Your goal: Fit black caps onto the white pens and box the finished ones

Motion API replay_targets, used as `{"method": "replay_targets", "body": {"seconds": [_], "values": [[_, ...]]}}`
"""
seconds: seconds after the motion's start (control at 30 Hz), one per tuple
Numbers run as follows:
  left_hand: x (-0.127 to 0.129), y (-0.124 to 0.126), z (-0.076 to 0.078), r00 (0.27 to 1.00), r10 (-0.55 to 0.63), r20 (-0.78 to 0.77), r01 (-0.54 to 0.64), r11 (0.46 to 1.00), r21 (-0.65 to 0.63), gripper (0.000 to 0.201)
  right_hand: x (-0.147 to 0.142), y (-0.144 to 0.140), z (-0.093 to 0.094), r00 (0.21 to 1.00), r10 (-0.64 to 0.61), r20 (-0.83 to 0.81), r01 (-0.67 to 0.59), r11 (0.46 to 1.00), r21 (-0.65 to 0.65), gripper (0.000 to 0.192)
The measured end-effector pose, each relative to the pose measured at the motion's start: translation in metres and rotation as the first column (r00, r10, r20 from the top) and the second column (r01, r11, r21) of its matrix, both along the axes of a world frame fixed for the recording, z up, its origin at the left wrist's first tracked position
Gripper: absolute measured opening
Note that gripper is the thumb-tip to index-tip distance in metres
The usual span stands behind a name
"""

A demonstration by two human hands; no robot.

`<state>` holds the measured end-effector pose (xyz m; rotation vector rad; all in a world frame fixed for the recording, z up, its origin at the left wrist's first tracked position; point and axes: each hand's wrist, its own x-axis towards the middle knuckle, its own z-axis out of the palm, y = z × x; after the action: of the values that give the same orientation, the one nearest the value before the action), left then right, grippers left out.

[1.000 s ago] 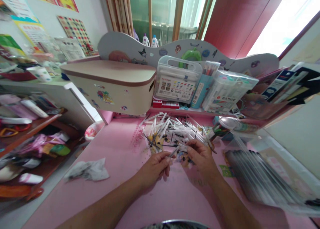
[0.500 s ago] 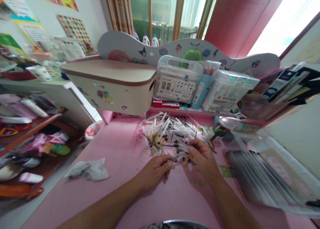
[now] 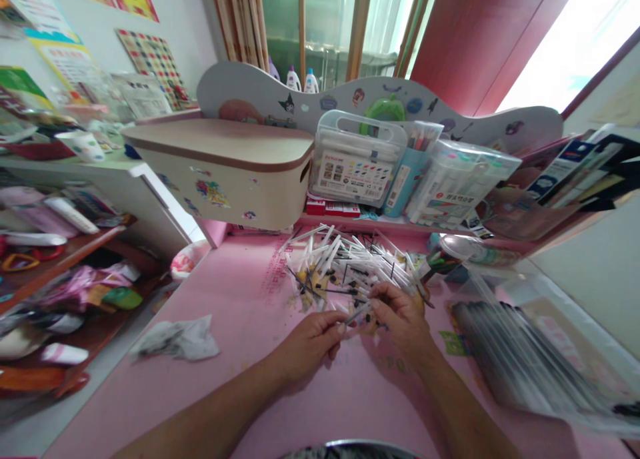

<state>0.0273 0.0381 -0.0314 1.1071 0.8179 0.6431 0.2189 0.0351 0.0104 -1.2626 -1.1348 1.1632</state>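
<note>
Item, in hand: one thin tube (image 3: 358, 313), centre of the frame, just in front of the pile. My left hand (image 3: 313, 339) pinches its lower left end between thumb and fingers; my right hand (image 3: 403, 320) pinches the upper right end, fingertips close together. Whether it is one part or two joined, I cannot tell.

Item, loose: a pile (image 3: 330, 251) of white tubes, dark rods and small black and yellow bits, tangled, centre of the frame, on the pink surface (image 3: 240, 272). A large stock; I judge much remains to be handled.

Item, ordered: many long grey rods (image 3: 520, 352), side by side in a clear box (image 3: 590, 422), lower right. By their neat rows I would count these as done, though nothing confirms it.

Item, partly shown: a metal-rimmed bowl (image 3: 350, 443), bottom edge; contents unclear.

Item, apart: a crumpled tissue (image 3: 175, 339), lower left.

Overall: I reckon partway, one piece unfinished.
</note>
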Motion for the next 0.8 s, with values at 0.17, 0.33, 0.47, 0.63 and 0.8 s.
{"method": "replay_targets", "body": {"seconds": [0.17,0.33,0.47,0.63,0.8], "values": [[0.000,-0.001,0.004,1.000,-0.011,-0.017,0.011,1.000,-0.002,0.029,-0.002,-0.001,-0.002,0.997,0.054,-0.048,-0.057,0.996,-0.063,0.022],[0.000,-0.001,0.007,0.999,-0.024,-0.033,0.024,1.000,-0.010,0.031,-0.001,-0.003,-0.006,0.997,0.078,0.021,-0.077,0.995,-0.069,0.021],[0.000,-0.001,0.004,0.999,-0.031,-0.032,0.030,0.999,-0.023,0.031,-0.002,-0.003,-0.011,0.994,0.082,0.077,-0.078,0.995,-0.061,0.022],[0.003,-0.003,0.003,0.999,-0.009,-0.036,0.008,0.999,-0.044,0.032,-0.007,-0.001,-0.018,0.997,0.066,0.050,-0.063,0.996,-0.057,0.026],[0.004,-0.004,0.011,0.993,0.036,-0.108,-0.025,0.994,0.104,0.031,-0.012,-0.001,-0.023,0.997,0.050,0.058,-0.048,0.998,-0.040,0.026]]}}
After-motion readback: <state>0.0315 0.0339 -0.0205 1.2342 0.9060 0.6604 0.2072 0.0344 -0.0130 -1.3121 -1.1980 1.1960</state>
